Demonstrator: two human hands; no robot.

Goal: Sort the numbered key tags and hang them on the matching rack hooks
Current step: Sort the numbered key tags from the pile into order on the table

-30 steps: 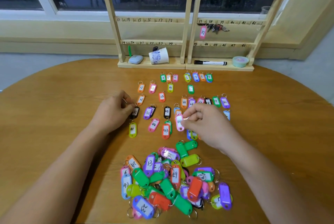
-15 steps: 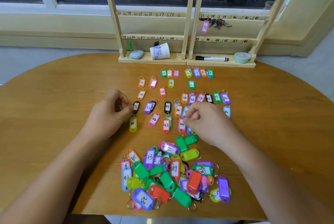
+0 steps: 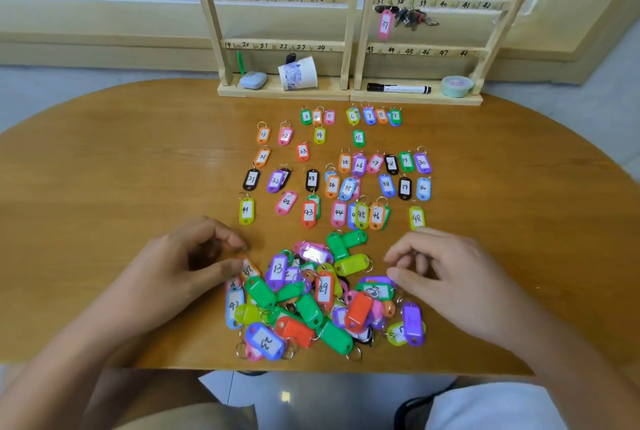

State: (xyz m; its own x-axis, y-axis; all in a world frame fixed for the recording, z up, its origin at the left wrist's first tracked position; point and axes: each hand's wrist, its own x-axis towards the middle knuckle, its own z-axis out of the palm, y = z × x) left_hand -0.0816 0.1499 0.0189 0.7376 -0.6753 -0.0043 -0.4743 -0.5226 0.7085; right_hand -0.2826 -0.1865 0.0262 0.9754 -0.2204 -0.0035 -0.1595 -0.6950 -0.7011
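— Two lots of tags, then. Where are they?
— Mid-table lie the small coloured plastic key tags in sorted rows (image 3: 343,166), between the loose heap and the pale wooden rack with numbered rails (image 3: 349,48), which stands at the far edge of the round brown wooden table (image 3: 104,187). The unsorted heap of coloured tags (image 3: 322,294) lies close to the near edge, between my hands.
— Which way do they point?
— The rowed ones run lengthwise away from me with their metal rings toward the rack, a few of them tilted. The heap points every way. The purple tag marked 13 (image 3: 278,269) lies nearly lengthwise away from me, and the blue tag marked 22 (image 3: 266,342) lies slantwise.
— Your fingers?
— My left hand (image 3: 180,266) is at the heap's left side, loosely curled, with the thumb just beside an orange tag (image 3: 250,269). It grips nothing that I can see. My right hand (image 3: 446,277) is at the heap's right side, fingers loosely bent, holding nothing.
— Room to move?
— There is wide bare wood on both sides of the rows, but little between the heap and the near edge. One pink tag marked 37 (image 3: 385,24) hangs on the rack.
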